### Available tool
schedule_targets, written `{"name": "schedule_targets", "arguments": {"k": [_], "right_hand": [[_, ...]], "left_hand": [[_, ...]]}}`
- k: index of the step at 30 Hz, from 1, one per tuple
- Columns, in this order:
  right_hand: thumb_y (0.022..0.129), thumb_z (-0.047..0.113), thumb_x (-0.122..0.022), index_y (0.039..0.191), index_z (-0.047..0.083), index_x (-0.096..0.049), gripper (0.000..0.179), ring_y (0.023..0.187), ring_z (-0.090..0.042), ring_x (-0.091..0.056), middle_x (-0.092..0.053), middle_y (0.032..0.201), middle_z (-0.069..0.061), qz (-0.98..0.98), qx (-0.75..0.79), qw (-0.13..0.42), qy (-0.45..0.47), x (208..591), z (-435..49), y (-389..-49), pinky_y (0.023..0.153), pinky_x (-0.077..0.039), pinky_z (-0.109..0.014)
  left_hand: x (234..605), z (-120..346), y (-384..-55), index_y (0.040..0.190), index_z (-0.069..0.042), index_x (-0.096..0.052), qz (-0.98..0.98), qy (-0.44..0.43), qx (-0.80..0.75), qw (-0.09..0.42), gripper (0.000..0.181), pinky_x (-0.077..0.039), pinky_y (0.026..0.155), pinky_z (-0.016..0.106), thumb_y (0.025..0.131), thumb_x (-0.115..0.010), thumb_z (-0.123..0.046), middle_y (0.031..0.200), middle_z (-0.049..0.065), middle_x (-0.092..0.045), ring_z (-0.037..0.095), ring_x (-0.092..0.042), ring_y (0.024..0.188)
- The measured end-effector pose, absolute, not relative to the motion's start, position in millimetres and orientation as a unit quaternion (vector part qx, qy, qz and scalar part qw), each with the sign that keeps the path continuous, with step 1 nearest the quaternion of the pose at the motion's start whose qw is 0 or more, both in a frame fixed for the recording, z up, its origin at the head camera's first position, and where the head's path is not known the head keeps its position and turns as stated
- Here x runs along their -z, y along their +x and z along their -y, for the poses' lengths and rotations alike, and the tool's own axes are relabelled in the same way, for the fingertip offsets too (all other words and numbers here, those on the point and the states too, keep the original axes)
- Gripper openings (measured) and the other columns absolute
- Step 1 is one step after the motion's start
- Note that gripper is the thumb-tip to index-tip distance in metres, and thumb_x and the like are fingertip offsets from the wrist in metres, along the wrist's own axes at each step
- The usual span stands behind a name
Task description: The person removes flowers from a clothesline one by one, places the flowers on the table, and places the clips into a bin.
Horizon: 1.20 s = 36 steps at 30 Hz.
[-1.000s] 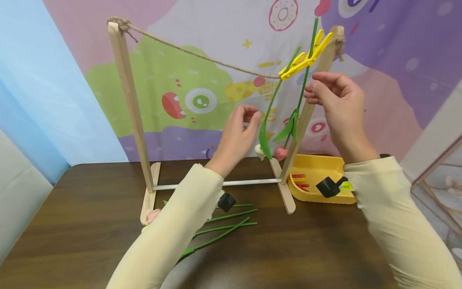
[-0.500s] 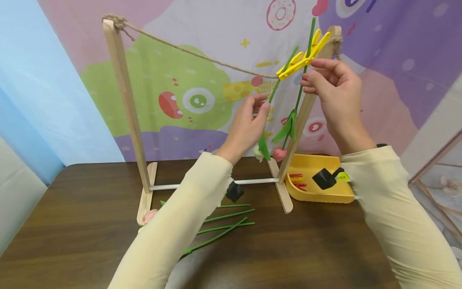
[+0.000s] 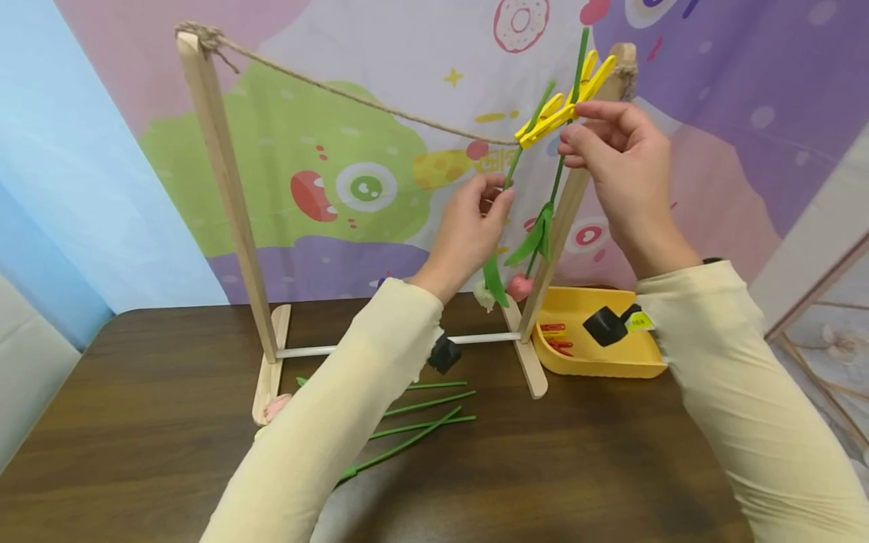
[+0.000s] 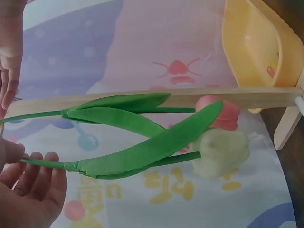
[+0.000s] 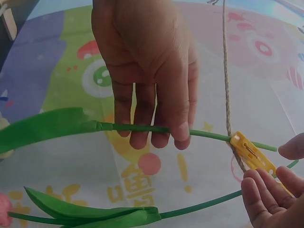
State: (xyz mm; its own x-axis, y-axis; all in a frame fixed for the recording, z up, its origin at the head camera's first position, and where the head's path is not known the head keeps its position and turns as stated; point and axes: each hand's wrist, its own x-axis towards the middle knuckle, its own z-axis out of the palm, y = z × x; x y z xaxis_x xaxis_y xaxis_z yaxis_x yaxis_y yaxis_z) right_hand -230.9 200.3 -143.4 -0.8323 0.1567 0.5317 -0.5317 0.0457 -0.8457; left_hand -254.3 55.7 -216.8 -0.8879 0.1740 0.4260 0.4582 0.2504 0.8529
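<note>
Two artificial tulips hang bloom-down from the twine [image 3: 366, 102], clipped by yellow clothespins [image 3: 539, 130]. The white tulip [image 4: 221, 152] has its stem between the thumb and fingers of my left hand [image 3: 470, 230], which pinches it just below the clothespin. Beside it hangs the pink tulip [image 3: 520, 286], nearer the right post. My right hand [image 3: 627, 170] is at the clothespins, its index fingertip right at a yellow one. In the right wrist view, its thumb and fingers are spread apart around the yellow clothespin [image 5: 251, 152].
The twine runs between two wooden posts [image 3: 227, 196] joined low by a white rod [image 3: 485, 338]. A yellow tray [image 3: 597, 368] with red clothespins [image 3: 558, 345] stands at right. Several green stems [image 3: 428, 426] lie on the brown table [image 3: 136, 452], with a pink bloom [image 3: 277, 407] at left.
My left hand has moved up and right to the white tulip's stem and now pinches it. My right hand has risen slightly, its index fingertip now at a yellow clothespin.
</note>
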Motion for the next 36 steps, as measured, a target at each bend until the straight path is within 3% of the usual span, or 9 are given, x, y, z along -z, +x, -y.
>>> {"name": "schedule_targets", "arguments": {"k": [8, 17, 28, 36], "right_hand": [[0.081, 0.004, -0.068, 0.104, 0.004, -0.063, 0.023, 0.067, -0.01, -0.063, -0.064, 0.075, 0.0, 0.696, -0.661, 0.249, 0.134, 136, -199, -234, 0.066, -0.051, -0.017], [0.082, 0.004, -0.067, 0.114, 0.0, -0.061, 0.033, 0.065, -0.008, -0.063, -0.066, 0.073, 0.003, 0.727, -0.635, 0.227, 0.13, 131, -201, -237, 0.062, -0.051, -0.015], [0.085, 0.01, -0.065, 0.132, 0.005, -0.051, 0.05, 0.066, -0.003, -0.064, -0.065, 0.074, 0.01, 0.807, -0.548, 0.188, 0.115, 123, -203, -236, 0.064, -0.051, -0.014], [0.087, 0.025, -0.064, 0.14, 0.012, -0.043, 0.059, 0.068, 0.0, -0.063, -0.065, 0.084, 0.008, 0.886, -0.431, 0.144, 0.089, 110, -203, -238, 0.066, -0.049, -0.012]], "left_hand": [[216, -56, -253, 0.119, 0.0, -0.056, 0.759, -0.213, 0.602, 0.127, 0.026, -0.051, 0.076, 0.019, 0.098, -0.045, -0.01, 0.111, 0.011, -0.063, 0.021, -0.064, 0.088], [216, -59, -252, 0.116, 0.001, -0.057, 0.738, -0.205, 0.631, 0.12, 0.025, -0.052, 0.074, 0.017, 0.099, -0.042, -0.008, 0.098, 0.013, -0.06, 0.02, -0.064, 0.085], [215, -62, -251, 0.117, 0.003, -0.054, 0.716, -0.2, 0.662, 0.093, 0.026, -0.052, 0.079, 0.02, 0.1, -0.037, -0.009, 0.099, 0.016, -0.06, 0.026, -0.063, 0.091], [214, -62, -251, 0.118, 0.002, -0.053, 0.715, -0.194, 0.665, 0.099, 0.026, -0.051, 0.079, 0.019, 0.101, -0.037, -0.009, 0.099, 0.016, -0.06, 0.024, -0.063, 0.09]]}}
